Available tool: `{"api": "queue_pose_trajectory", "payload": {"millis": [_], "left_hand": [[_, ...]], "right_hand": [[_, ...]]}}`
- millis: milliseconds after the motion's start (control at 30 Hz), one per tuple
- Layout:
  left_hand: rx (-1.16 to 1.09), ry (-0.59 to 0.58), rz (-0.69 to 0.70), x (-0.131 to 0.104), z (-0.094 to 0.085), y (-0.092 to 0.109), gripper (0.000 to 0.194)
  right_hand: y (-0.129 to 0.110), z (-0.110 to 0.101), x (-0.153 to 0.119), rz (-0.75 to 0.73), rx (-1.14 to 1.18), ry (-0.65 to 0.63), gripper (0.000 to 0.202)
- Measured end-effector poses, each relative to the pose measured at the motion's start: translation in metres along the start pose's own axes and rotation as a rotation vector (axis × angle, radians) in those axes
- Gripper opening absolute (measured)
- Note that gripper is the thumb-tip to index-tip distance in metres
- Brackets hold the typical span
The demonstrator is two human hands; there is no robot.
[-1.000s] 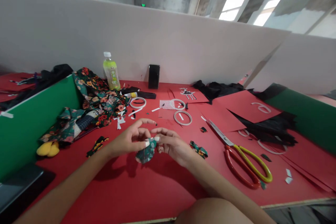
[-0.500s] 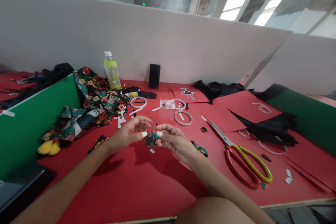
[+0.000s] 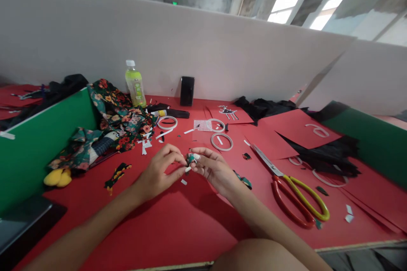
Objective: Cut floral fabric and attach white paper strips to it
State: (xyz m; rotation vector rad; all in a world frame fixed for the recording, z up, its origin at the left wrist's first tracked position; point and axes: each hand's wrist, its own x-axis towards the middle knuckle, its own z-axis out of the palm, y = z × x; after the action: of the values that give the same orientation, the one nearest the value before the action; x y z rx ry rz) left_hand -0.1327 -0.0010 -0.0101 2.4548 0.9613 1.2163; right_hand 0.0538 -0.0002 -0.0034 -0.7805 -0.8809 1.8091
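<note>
Over the middle of the red tabletop (image 3: 152, 237), my two hands meet at a small floral fabric piece (image 3: 190, 159), dark green with a bit of red. My right hand (image 3: 213, 167) pinches it between thumb and fingers. My left hand (image 3: 165, 169) is closed with its thumb and fingertips at the piece's left side. A small white strip (image 3: 184, 182) lies below the hands. Another floral scrap (image 3: 117, 176) rests left of my left wrist, and a green one (image 3: 244, 181) lies partly behind my right forearm.
Large scissors (image 3: 295, 194) with red and yellow handles lie at the right. Tape rolls (image 3: 221, 142), a phone (image 3: 187, 91), a bottle (image 3: 135, 84) and floral cloth (image 3: 124, 123) are further back. Red sheets (image 3: 305, 129) and black cloth (image 3: 337, 154) lie right. Green dividers (image 3: 47, 139) flank the table.
My left hand has moved right and closed its fingertips at the fabric piece. The piece looks more bunched up and is less visible between the fingers.
</note>
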Motion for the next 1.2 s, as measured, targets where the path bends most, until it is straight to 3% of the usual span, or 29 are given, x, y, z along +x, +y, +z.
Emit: {"api": "queue_pose_trajectory", "payload": {"millis": [200,333,400,533,667,867,1200], "left_hand": [[0.008,0.044,0.039,0.002,-0.003,-0.001,0.006],[-0.012,0.056,0.045,0.004,-0.005,-0.002,0.008],[-0.024,0.059,0.062,0.004,-0.006,-0.002,0.008],[0.009,0.042,0.137,0.002,-0.004,0.0,0.009],[0.162,0.026,0.232,-0.004,-0.002,0.007,0.012],[0.349,0.135,0.242,-0.011,0.003,0.025,0.014],[0.417,0.134,0.286,-0.018,0.01,0.029,0.016]], "right_hand": [[-0.003,0.0,0.0,0.07,-0.024,0.081,0.024],[-0.004,0.001,-0.001,0.282,-0.068,-0.03,0.031],[-0.002,0.003,-0.002,0.32,-0.092,-0.081,0.03],[0.003,0.005,-0.002,0.25,-0.124,-0.038,0.027],[0.006,0.004,-0.002,0.126,-0.141,0.057,0.041],[0.006,0.007,-0.005,-0.074,-0.18,0.169,0.049],[0.005,0.015,-0.011,-0.078,-0.131,0.223,0.06]]}}
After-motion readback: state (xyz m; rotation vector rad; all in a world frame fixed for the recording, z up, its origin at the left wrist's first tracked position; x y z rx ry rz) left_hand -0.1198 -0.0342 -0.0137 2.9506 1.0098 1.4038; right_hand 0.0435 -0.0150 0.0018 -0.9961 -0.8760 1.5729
